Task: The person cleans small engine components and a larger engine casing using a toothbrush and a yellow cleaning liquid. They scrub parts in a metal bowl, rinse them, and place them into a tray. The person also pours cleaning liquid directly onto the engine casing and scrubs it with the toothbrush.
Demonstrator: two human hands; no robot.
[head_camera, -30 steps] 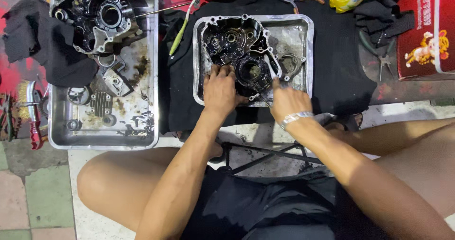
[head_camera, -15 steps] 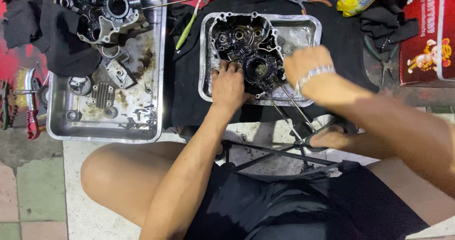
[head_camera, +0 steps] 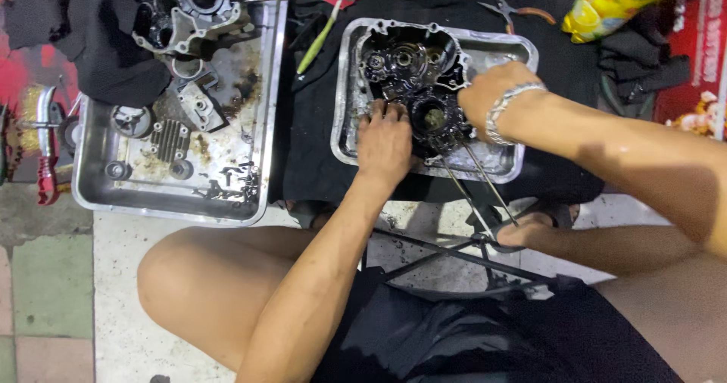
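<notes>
A wide black cloth [head_camera: 318, 148] covers the ground ahead of the seated person, and on it sits a shallow rectangular steel tray [head_camera: 506, 165] holding the oily black engine crankcase half [head_camera: 413, 76], which fills the tray's left and middle. To the left lies a larger rectangular steel tray [head_camera: 227, 179] (stained with brown grease) carrying a second dark crankcase half [head_camera: 185, 8], a finned grey cover plate [head_camera: 168, 142] and loose small bolts [head_camera: 227, 182].

The left hand [head_camera: 385, 144] lies flat on the near edge of the crankcase, fingers spread and pressing down on the casting, gripping nothing. The right hand [head_camera: 492, 95] is curled over the crankcase's right side, wrist in a silver bracelet [head_camera: 506, 110]; whether it has hold of anything cannot be told, since the palm faces down. Two thin metal rods [head_camera: 477, 175] slant from under that hand over the tray's near rim toward the person's foot.

A yellow plastic bottle [head_camera: 613, 1] lies top right, pliers with orange handles [head_camera: 515, 10] beside it.
</notes>
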